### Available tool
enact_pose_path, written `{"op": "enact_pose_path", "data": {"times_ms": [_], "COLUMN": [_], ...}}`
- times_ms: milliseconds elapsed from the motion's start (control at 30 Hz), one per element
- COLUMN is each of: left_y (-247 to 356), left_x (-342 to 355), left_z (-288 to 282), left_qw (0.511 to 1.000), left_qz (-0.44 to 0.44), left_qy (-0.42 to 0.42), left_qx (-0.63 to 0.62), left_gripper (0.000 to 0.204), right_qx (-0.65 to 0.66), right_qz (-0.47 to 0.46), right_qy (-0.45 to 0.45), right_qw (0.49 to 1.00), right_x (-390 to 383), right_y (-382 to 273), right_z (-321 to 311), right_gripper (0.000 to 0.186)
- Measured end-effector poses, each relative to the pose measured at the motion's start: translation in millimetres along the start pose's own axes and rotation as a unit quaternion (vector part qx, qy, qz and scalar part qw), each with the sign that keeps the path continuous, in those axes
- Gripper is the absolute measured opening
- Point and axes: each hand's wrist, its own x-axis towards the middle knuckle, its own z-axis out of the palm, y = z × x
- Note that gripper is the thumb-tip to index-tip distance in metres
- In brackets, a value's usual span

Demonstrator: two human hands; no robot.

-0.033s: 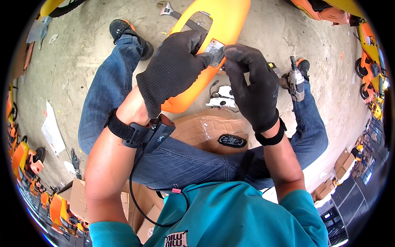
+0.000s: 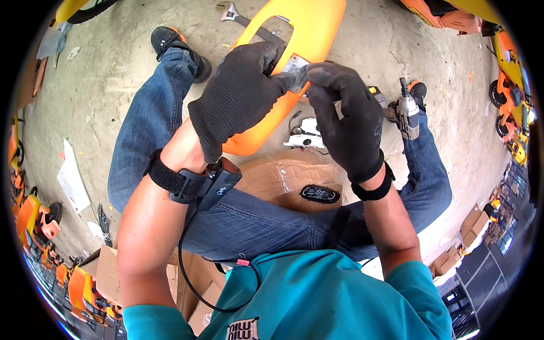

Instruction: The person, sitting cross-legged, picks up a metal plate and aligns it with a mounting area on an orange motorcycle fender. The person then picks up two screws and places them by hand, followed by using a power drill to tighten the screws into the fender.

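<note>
An orange-yellow plastic body panel (image 2: 317,28) with a long cutout is held up between my legs. My left hand (image 2: 241,85), in a black glove, grips it at the cutout's lower end, thumb pressing beside a small grey metal plate (image 2: 296,67). A brass-coloured screw head (image 2: 294,58) shows at the plate's upper end. My right hand (image 2: 351,122), gloved too, has its fingertips pinched together at the plate's right edge; whatever is between them is hidden. The panel's lower end passes behind my left wrist.
A cordless impact driver (image 2: 407,113) stands by my right shin. An adjustable wrench (image 2: 249,24) lies beyond the panel. White parts with wires (image 2: 306,136) and a cardboard sheet (image 2: 266,173) bearing a black oval part (image 2: 319,194) lie between my legs. Orange vehicles (image 2: 507,96) line the sides.
My right fingertips have shifted very slightly left along the plate's edge. My left hand and the panel look the same.
</note>
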Motion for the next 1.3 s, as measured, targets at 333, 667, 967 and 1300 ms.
{"op": "enact_pose_path", "data": {"times_ms": [333,667,967,1300], "left_y": [1,3,-4,-26], "left_x": [0,3,5,4], "left_z": [-3,-6,-6,-10], "left_qw": [1.000,0.991,0.990,0.988], "left_qz": [0.001,-0.098,-0.108,0.092], "left_qy": [-0.020,-0.084,-0.086,-0.082], "left_qx": [0.009,-0.042,-0.014,0.090], "left_gripper": [0.024,0.022,0.021,0.024], "right_qx": [-0.061,-0.075,-0.062,0.030], "right_qz": [-0.062,-0.038,-0.035,0.028], "right_qy": [-0.019,-0.032,-0.029,0.001], "right_qw": [0.996,0.996,0.997,0.999], "right_x": [0,-4,-4,0], "right_y": [-1,1,2,-2], "right_z": [-3,-5,-4,-10], "right_gripper": [0.019,0.017,0.017,0.016]}}
